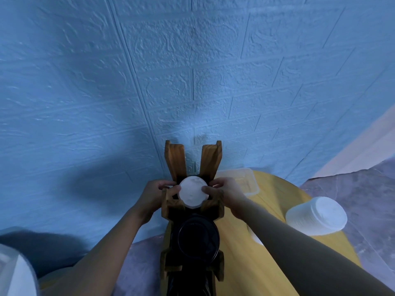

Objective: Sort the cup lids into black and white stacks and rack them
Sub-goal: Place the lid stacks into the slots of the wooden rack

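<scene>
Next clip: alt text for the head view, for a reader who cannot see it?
The left hand and right hand grip a stack of white lids from either side, at a wooden rack on a yellow table. Black lids sit in the rack's nearer section. A second white stack lies on its side to the right, near a clear container.
</scene>
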`<state>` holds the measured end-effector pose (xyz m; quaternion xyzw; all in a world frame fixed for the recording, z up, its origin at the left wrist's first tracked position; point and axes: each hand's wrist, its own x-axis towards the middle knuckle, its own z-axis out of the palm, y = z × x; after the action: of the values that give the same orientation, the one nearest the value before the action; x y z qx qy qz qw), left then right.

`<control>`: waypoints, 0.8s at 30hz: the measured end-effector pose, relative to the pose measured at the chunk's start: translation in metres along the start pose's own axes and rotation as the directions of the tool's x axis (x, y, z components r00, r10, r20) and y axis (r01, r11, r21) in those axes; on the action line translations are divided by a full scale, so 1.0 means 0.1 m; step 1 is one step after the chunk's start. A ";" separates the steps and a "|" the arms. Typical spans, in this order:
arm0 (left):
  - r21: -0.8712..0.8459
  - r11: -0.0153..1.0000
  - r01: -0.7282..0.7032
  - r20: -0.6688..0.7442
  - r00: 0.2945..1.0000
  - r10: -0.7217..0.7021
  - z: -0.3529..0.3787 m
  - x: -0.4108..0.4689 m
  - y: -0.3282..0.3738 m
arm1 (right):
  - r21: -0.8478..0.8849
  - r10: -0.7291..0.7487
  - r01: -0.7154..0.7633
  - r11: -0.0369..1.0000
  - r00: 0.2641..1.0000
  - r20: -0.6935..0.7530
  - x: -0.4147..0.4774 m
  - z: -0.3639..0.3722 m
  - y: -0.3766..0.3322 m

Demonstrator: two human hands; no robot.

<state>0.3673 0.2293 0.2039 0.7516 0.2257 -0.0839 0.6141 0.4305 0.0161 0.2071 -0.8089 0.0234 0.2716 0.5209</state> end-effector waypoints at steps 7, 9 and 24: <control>-0.092 0.996 0.003 -0.010 1.000 -0.004 -0.06 -0.28 0.35 | 0.015 -0.055 0.056 0.998 0.996 -0.070 -0.24 -0.16 0.00; -0.092 0.994 -0.055 -0.035 0.998 0.052 -0.06 -0.45 0.51 | 0.014 -0.083 0.084 0.996 0.994 -0.074 -0.36 -0.24 0.00; 0.257 0.798 -0.544 -0.034 0.821 0.570 1.65 -1.41 1.04 | -0.041 -0.015 0.007 0.999 0.979 -0.202 -1.00 -1.31 0.76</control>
<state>0.3137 0.0230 0.3146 0.8556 0.0162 0.1158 0.5043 0.3755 -0.1547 0.2309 -0.8428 0.0662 0.1857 0.5008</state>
